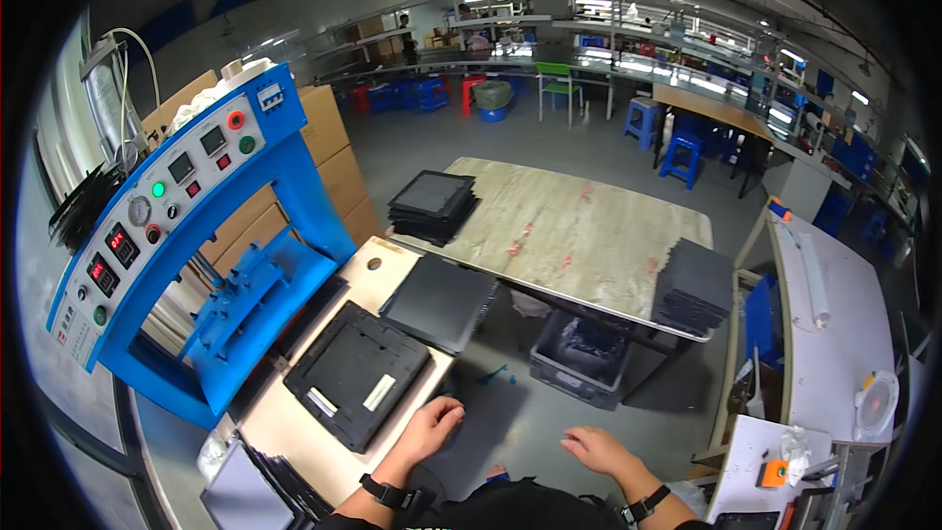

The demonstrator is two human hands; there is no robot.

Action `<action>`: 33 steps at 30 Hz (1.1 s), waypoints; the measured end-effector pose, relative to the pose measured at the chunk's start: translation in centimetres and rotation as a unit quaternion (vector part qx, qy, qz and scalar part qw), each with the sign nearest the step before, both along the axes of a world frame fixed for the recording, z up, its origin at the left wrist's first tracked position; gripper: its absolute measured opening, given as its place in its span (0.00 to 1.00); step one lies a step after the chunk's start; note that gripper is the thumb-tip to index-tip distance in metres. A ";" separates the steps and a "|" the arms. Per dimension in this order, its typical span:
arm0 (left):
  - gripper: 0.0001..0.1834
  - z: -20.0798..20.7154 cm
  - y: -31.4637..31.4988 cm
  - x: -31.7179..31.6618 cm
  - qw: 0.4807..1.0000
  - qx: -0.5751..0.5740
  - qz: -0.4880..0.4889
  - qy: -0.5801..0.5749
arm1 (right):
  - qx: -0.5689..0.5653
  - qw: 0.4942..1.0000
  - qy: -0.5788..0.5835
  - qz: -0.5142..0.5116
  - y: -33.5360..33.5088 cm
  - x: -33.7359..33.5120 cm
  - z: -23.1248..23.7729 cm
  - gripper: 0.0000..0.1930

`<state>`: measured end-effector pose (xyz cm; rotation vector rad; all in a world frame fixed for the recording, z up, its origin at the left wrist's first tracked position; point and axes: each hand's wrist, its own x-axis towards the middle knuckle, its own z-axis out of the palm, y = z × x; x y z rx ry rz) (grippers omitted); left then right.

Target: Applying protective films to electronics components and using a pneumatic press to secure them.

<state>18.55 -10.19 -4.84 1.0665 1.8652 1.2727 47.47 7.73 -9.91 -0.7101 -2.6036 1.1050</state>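
Note:
My left hand (432,429) hovers by the front edge of the pale wooden board (272,429), its fingers loosely curled with nothing visible in them. Just left of it lies a black rectangular mould plate (358,373) with two white labels. Behind that, a flat black panel (442,302) overhangs the board's right side. My right hand (596,450) is raised over the floor, touching nothing; thumb and forefinger are apart, the other fingers partly hidden. Left of the board stands a blue press (257,309) with a control panel, its blue upper plate tilted above the bed.
A marbled table (559,216) ahead carries black panel stacks at its left (432,206) and right (694,285). Beneath stands a grey crate (579,358) with dark plastic. A white workbench (834,324) is at the right. Thin sheets (260,486) lean at lower left.

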 end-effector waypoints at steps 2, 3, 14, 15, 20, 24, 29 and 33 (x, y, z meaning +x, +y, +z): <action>0.14 2.8 0.2 -2.4 0.998 -0.001 0.046 0.050 | 0.003 1.000 0.000 0.029 1.3 -4.0 -0.2 0.16; 0.13 4.3 -0.3 -3.0 0.993 -0.035 0.084 0.080 | 0.009 0.999 -0.008 0.047 1.8 -6.3 0.3 0.16; 0.10 0.6 -4.7 -9.8 0.952 -0.030 0.284 0.105 | 0.106 0.981 0.053 0.154 8.5 -25.9 3.1 0.23; 0.10 -0.1 -4.9 -10.1 0.945 -0.025 0.312 0.099 | 0.107 0.980 0.055 0.160 9.3 -27.9 2.8 0.23; 0.08 1.6 -2.6 -10.6 0.916 -0.004 0.393 0.076 | 0.264 0.896 -0.052 0.354 12.0 -34.4 -0.7 0.45; 0.14 4.0 -0.5 -9.4 0.892 -0.042 0.442 0.087 | 0.323 0.835 -0.088 0.438 13.2 -35.3 -3.3 0.41; 0.11 1.1 -0.4 -8.9 0.885 -0.126 0.435 0.109 | 0.309 0.824 -0.023 0.475 14.1 -34.8 -4.9 0.30; 0.11 2.4 0.2 -8.5 0.888 -0.114 0.440 0.069 | 0.271 0.827 -0.006 0.493 15.0 -35.3 -4.7 0.30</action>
